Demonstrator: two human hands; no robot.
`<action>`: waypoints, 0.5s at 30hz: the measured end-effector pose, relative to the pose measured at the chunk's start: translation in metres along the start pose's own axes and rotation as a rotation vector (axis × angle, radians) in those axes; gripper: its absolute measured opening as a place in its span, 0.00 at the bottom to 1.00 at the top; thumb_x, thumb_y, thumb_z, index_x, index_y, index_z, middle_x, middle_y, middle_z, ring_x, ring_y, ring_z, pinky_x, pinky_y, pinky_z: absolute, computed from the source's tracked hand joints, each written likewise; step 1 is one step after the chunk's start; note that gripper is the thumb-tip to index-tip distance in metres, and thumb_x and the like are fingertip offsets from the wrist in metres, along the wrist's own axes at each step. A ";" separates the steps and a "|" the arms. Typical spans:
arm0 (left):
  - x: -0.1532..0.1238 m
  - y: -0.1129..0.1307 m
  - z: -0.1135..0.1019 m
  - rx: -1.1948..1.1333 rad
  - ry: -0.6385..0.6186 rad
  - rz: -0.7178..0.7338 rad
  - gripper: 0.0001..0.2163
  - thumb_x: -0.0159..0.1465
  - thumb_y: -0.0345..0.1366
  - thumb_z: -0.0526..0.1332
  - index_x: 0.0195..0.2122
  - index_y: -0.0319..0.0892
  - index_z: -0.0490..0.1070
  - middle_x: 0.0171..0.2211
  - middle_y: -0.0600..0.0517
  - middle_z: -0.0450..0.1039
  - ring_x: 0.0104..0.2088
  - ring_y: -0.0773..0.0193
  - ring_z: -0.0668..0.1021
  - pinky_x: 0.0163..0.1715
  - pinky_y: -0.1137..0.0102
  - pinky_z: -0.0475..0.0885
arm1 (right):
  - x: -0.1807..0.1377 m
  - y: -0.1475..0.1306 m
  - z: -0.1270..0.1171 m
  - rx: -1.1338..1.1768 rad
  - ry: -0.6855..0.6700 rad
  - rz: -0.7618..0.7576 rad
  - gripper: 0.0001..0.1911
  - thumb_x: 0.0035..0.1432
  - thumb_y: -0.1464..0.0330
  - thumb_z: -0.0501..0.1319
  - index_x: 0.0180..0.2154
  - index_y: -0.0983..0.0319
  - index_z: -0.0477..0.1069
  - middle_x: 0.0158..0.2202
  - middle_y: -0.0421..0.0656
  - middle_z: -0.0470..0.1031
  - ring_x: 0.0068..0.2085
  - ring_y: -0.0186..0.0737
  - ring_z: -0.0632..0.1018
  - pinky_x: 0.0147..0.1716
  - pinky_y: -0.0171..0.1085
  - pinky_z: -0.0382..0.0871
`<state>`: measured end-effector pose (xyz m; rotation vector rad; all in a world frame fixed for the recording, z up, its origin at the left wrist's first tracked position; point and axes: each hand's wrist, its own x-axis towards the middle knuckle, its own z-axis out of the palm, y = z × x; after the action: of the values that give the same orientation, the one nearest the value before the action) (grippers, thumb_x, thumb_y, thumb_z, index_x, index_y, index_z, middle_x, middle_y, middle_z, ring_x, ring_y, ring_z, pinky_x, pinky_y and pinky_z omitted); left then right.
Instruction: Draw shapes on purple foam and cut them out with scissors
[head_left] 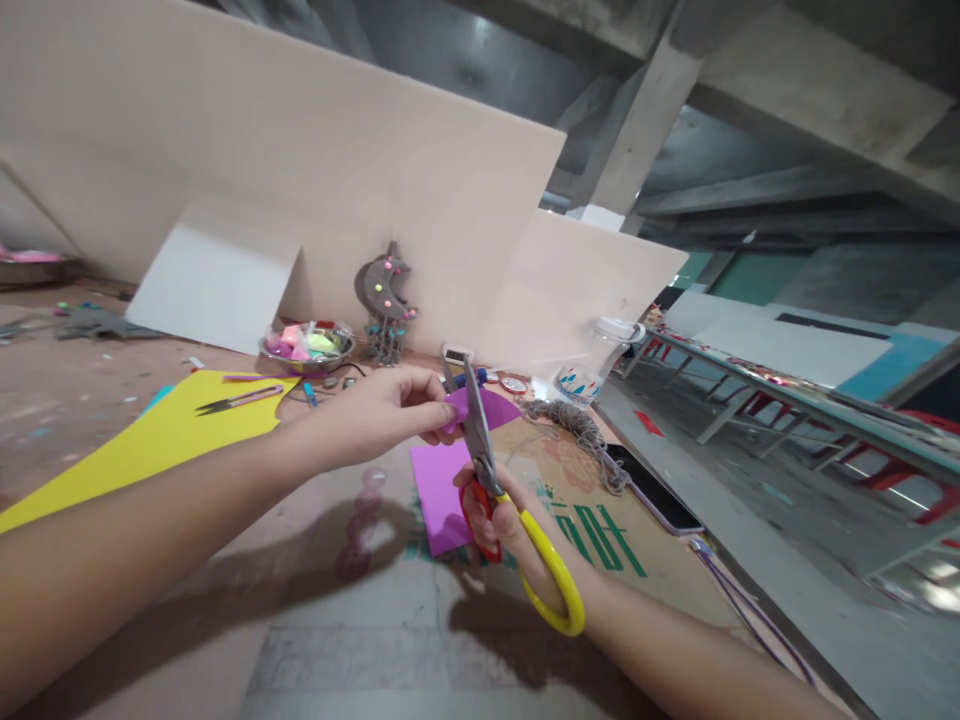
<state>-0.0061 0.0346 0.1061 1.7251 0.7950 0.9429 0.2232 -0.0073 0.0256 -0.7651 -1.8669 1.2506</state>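
Observation:
My left hand (390, 410) pinches a small purple foam piece (491, 407) in the air above the table. My right hand (517, 535) grips a pair of scissors (484, 455) with red and yellow handles, and the blades point up against the purple piece. Below them on the table lies a larger purple sheet (439, 495). Both hands are closed on what they hold.
A yellow sheet (150, 440) with small snips (240, 400) on it lies to the left. A bowl of coloured bits (307, 345) and a grey moon ornament (386, 295) stand by the leaning boards. Twine (577, 435), a phone (656, 490) and a plastic jar (600, 365) sit to the right near the table edge.

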 end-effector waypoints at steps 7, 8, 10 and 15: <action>0.001 -0.005 -0.001 0.040 0.004 0.015 0.07 0.64 0.37 0.62 0.29 0.42 0.70 0.32 0.52 0.78 0.38 0.61 0.78 0.43 0.62 0.72 | 0.001 0.000 0.002 0.032 0.003 -0.005 0.32 0.63 0.41 0.54 0.52 0.60 0.64 0.29 0.35 0.57 0.24 0.30 0.62 0.23 0.34 0.63; 0.001 -0.005 -0.001 0.037 0.005 0.014 0.07 0.64 0.37 0.62 0.29 0.42 0.70 0.32 0.52 0.77 0.37 0.61 0.78 0.43 0.62 0.72 | 0.001 0.001 0.002 0.036 0.003 -0.001 0.32 0.64 0.41 0.54 0.52 0.60 0.63 0.29 0.35 0.57 0.24 0.31 0.62 0.23 0.34 0.64; 0.000 -0.006 -0.001 0.026 0.006 0.012 0.08 0.64 0.37 0.62 0.29 0.42 0.70 0.32 0.52 0.77 0.37 0.61 0.78 0.43 0.62 0.72 | 0.001 0.001 0.002 0.029 0.004 0.002 0.31 0.64 0.41 0.54 0.53 0.60 0.63 0.29 0.35 0.58 0.24 0.31 0.63 0.23 0.34 0.64; 0.000 -0.006 -0.001 0.022 0.009 0.016 0.07 0.64 0.37 0.62 0.29 0.42 0.70 0.32 0.52 0.78 0.38 0.61 0.79 0.42 0.63 0.72 | 0.001 0.000 0.001 -0.001 0.016 -0.009 0.31 0.64 0.41 0.54 0.51 0.60 0.64 0.29 0.35 0.58 0.24 0.30 0.62 0.23 0.33 0.63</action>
<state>-0.0075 0.0369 0.1005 1.7499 0.8012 0.9559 0.2216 -0.0073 0.0259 -0.7637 -1.8562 1.2349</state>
